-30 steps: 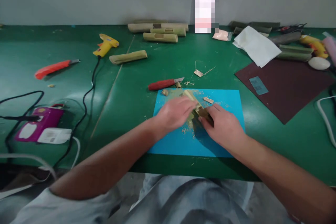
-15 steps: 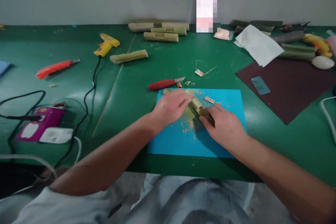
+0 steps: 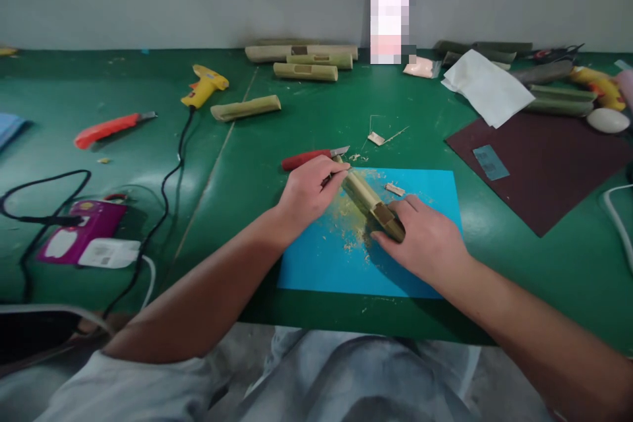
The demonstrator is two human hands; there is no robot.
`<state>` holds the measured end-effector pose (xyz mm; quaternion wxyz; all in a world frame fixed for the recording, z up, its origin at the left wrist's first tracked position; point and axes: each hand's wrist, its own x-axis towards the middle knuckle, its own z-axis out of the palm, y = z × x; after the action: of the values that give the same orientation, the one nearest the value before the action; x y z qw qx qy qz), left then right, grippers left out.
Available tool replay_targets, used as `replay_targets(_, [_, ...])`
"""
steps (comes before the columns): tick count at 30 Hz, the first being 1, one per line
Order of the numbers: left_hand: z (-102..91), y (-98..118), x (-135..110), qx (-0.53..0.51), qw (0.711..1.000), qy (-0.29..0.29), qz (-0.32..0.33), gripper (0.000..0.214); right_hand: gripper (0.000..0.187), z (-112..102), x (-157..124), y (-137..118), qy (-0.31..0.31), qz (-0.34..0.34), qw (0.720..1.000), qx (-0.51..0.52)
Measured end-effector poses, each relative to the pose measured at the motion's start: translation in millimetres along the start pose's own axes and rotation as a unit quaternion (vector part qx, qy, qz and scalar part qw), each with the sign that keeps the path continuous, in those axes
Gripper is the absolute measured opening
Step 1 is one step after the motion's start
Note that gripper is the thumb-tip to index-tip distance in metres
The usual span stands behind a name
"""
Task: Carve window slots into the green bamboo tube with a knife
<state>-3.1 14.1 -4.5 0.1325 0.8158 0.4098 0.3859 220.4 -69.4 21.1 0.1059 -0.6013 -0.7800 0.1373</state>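
Right hand [image 3: 428, 231] grips the near end of a pale-green bamboo tube [image 3: 364, 192], diagonal over the bright-blue rectangular sheet [image 3: 321, 273]. Left hand [image 3: 309, 190] has shifted toward the far end, exposing more surface; whether its pinch holds anything, cannot tell.

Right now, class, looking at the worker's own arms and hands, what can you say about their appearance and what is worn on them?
The left hand and right hand are bare, with no gloves or watch showing. Both forearms are uncovered too. A loose, plain light-grey sleeve ends near the left elbow; the right sleeve is out of view.
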Motion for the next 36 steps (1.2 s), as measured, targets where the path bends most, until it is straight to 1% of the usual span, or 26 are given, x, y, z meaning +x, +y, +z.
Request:
replay_targets(6, [0.2,3.9,-0.4,-0.019,1.0,-0.011,-0.002,0.017,0.022,-0.4,2.6,4.0,-0.001,0.012,1.0,0.027])
replay_targets(13, [5.8,4.1,2.1,-0.033,0.999,-0.035,-0.011,0.019,0.025,0.2,3.0,3.8,0.015,-0.003,1.0,-0.006])
replay_targets(18, [10.6,8.8,0.8,-0.028,0.998,-0.05,-0.031,0.017,0.02,2.6,2.7,3.3,0.008,-0.006,1.0,-0.005])
replay_targets(20, [12.7,13.1,-0.8,-0.017,0.997,-0.078,-0.012,0.017,0.019,3.9,2.6,3.6,0.009,-0.012,1.0,-0.002])
replay_targets(22, [13.8,15.7,-1.5,-0.004,0.993,-0.113,0.027,0.019,0.019,4.9,2.5,3.7,0.01,-0.016,1.0,-0.001])
replay_targets(23, [13.9,15.8,-1.3,0.002,0.992,-0.118,0.042,0.02,0.018,5.2,2.5,3.7,0.01,-0.016,1.0,0.0])
replay_targets(24, [13.6,15.3,-0.8,0.007,0.993,-0.111,0.049,0.02,0.018,5.4,2.5,3.6,0.01,-0.016,1.0,0.001])
replay_targets(26, [12.5,13.4,0.1,0.018,0.996,-0.08,0.042,0.022,0.018,5.8,2.6,3.3,0.01,-0.015,1.0,0.004])
replay_targets(27, [11.9,12.8,0.1,0.025,0.996,-0.076,0.039,0.023,0.017,6.0,2.6,3.2,0.009,-0.014,1.0,0.004])
replay_targets(31, [12.1,14.8,-3.0,0.046,0.987,-0.139,0.067,0.026,0.016,7.1,2.8,3.3,0.011,-0.018,1.0,0.003])
replay_targets(32, [12.7,15.5,-3.9,0.049,0.988,-0.133,0.065,0.026,0.016,7.3,2.8,3.4,0.012,-0.018,1.0,0.004])
replay_targets(34, [14.2,16.8,-5.3,0.056,0.992,-0.097,0.051,0.026,0.016,7.4,2.7,3.7,0.015,-0.013,1.0,0.008])
replay_targets(35, [15.0,17.5,-6.0,0.058,0.993,-0.091,0.048,0.027,0.016,7.3,2.7,3.8,0.015,-0.01,1.0,0.01])
replay_targets(36, [15.7,18.0,-6.6,0.058,0.992,-0.102,0.05,0.027,0.016,7.2,2.7,3.9,0.013,-0.008,1.0,0.011])
